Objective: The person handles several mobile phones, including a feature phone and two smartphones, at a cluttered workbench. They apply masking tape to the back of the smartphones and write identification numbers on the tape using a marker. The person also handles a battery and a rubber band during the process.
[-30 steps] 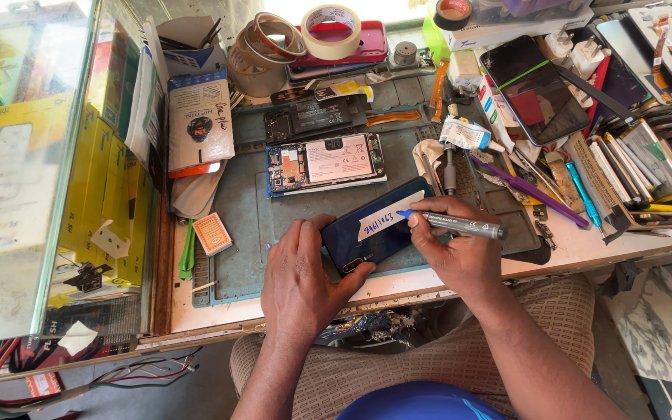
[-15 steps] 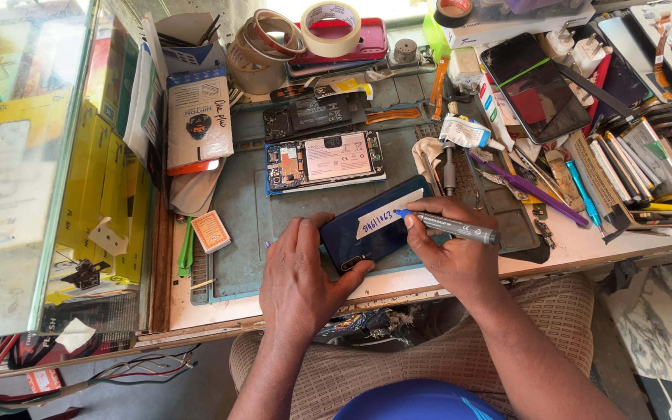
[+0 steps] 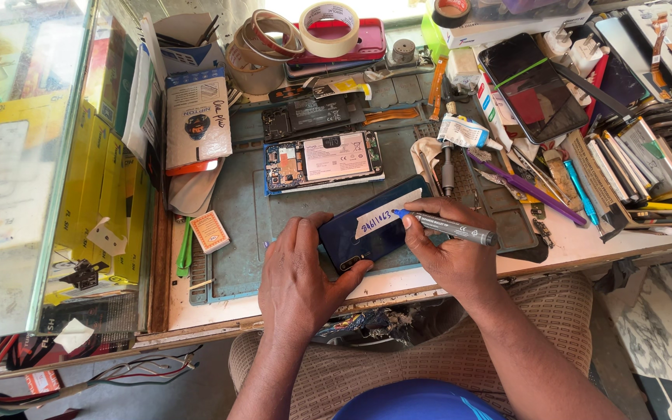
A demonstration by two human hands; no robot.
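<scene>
Both hands (image 3: pixel 297 272) (image 3: pixel 449 253) on phone cover (image 3: pixel 367 233), marker (image 3: pixel 449 226).

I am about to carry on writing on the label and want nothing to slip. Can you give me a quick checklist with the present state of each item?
1. Dark blue phone back cover lies flat on the grey-green work mat: ok.
2. Left hand pins the cover's near edge: ok.
3. Right hand grips the grey marker pen, tip on the white paper label: ok.
4. Label fully stuck down: cannot tell.
5. Opened phone with exposed battery lies apart from the cover, beyond it: ok.
6. Purple plastic pry tool and other tools crowd the space beside the right hand: not ok.
</scene>
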